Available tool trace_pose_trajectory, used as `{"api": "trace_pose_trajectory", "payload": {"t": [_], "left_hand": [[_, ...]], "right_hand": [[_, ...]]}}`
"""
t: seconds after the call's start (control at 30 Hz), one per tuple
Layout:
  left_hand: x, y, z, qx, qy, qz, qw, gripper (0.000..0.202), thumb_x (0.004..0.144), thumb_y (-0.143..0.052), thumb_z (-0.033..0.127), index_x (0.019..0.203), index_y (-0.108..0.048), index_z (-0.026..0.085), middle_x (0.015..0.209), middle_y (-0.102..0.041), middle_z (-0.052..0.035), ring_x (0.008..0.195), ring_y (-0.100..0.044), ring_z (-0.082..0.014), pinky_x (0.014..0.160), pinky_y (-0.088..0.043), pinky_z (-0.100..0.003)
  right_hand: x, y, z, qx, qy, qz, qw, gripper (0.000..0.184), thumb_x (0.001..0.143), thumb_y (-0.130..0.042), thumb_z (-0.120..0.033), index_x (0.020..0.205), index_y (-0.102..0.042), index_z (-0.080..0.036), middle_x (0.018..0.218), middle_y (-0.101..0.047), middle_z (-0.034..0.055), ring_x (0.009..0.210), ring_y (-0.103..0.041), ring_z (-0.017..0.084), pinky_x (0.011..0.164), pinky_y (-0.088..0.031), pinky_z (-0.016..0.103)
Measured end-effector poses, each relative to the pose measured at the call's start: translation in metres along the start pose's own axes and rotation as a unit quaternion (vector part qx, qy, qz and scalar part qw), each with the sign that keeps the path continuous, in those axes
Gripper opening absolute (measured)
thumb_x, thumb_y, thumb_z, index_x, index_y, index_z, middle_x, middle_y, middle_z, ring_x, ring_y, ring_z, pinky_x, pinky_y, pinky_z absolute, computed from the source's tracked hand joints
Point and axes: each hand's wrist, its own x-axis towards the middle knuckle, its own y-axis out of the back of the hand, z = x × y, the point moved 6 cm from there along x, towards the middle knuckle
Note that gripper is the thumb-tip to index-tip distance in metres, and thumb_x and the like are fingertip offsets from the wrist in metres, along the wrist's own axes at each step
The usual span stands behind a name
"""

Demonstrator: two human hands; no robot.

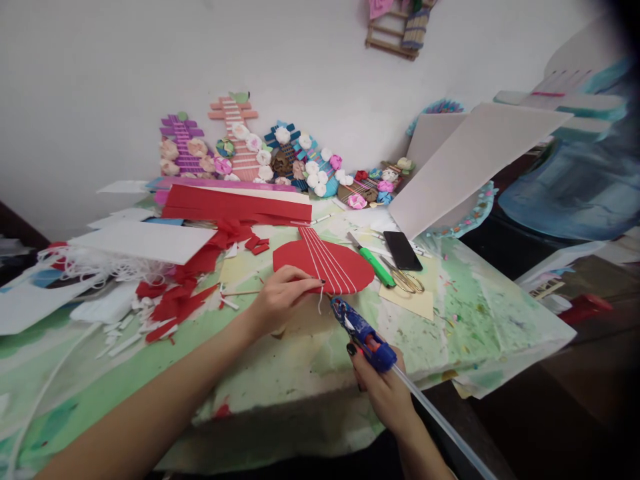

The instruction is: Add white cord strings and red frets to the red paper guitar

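A red guitar-shaped foam piece (300,259) with white strings stretched along it lies on the green-stained table (465,313). My left hand (280,297) rests on its near edge, fingers pinched on a white string end at the rim. My right hand (383,387) is wrapped round a blue hot glue gun (363,333), whose nozzle points at the foam piece's near edge, right beside my left fingertips. A clear glue stick sticks out behind the gun.
Red foam scraps (185,293) and white strips lie left. Red and white foam sheets (235,203) sit behind. A green-handled knife (375,265), scissors (405,280) and a black phone (403,250) lie right. Finished flowered guitars (240,143) lean on the wall. A white board (465,160) leans at right.
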Motion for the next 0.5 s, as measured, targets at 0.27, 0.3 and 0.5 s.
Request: {"api": "trace_pose_trajectory", "payload": {"t": [0.27,0.3,0.5], "left_hand": [[-0.001,0.003,-0.005,0.019,0.017,0.021,0.999,0.019,0.086,-0.057,0.014,0.102,-0.067,0.017,0.087,-0.067,-0.0084,0.08,-0.062,-0.015,0.072,-0.053,-0.027],[-0.001,0.003,-0.006,0.019,0.02,0.022,0.999,0.019,0.086,-0.058,0.014,0.102,-0.067,0.017,0.087,-0.066,-0.0081,0.079,-0.062,-0.0148,0.072,-0.053,-0.027],[-0.002,0.003,-0.009,0.015,0.031,0.022,0.999,0.019,0.084,-0.061,0.011,0.101,-0.067,0.016,0.087,-0.066,-0.0082,0.08,-0.061,-0.0149,0.072,-0.053,-0.027]], "right_hand": [[0.005,-0.005,-0.007,-0.014,0.006,0.011,1.0,0.024,0.08,-0.056,-0.033,0.063,-0.044,-0.021,0.049,-0.038,-0.0068,0.043,-0.033,0.008,0.042,-0.027,0.022],[0.005,-0.006,-0.009,-0.016,0.001,0.013,1.0,0.024,0.08,-0.056,-0.033,0.063,-0.044,-0.021,0.049,-0.037,-0.0069,0.043,-0.033,0.008,0.042,-0.027,0.022],[0.004,-0.009,-0.017,-0.038,-0.002,0.023,0.999,0.025,0.08,-0.055,-0.034,0.062,-0.044,-0.021,0.049,-0.035,-0.007,0.044,-0.031,0.008,0.043,-0.026,0.023]]}}
